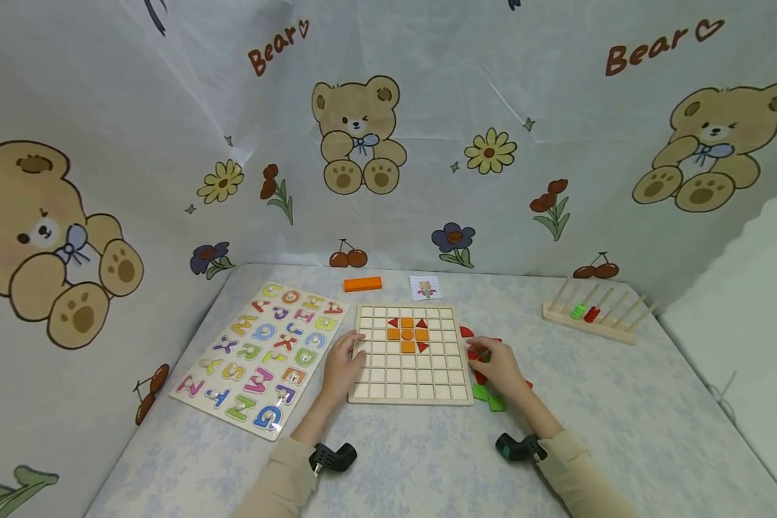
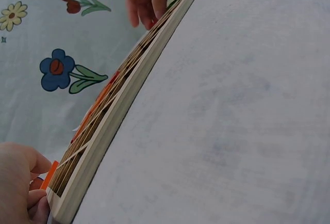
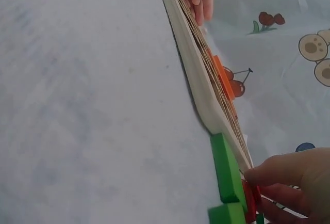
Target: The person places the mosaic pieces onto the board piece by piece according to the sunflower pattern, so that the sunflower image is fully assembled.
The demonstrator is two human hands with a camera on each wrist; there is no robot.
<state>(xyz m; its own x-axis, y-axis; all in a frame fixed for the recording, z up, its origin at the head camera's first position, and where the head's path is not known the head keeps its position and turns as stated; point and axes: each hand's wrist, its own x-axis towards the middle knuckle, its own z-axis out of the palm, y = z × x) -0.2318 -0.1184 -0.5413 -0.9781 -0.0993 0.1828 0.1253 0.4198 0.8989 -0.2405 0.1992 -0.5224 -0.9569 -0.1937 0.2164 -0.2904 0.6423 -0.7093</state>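
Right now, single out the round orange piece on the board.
The orange disc in the middle; the four orange pieces around it are square.

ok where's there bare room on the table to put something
Bare table: the near side of the grid board, between the sleeves; also between the right hand and peg rack. Crowded: the grid board's right edge, with loose tiles around that hand, and its left, beside the letter board.

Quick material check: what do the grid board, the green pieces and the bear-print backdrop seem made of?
Grid board: probably bare wood, matte; pale tan frame and cells without visible gloss.
Green pieces: painted wood or plastic, I can't tell which; even solid colour, crisp edges.
Bear-print backdrop: thin cloth or plastic sheet, perhaps slightly glossy; creases and soft highlights.
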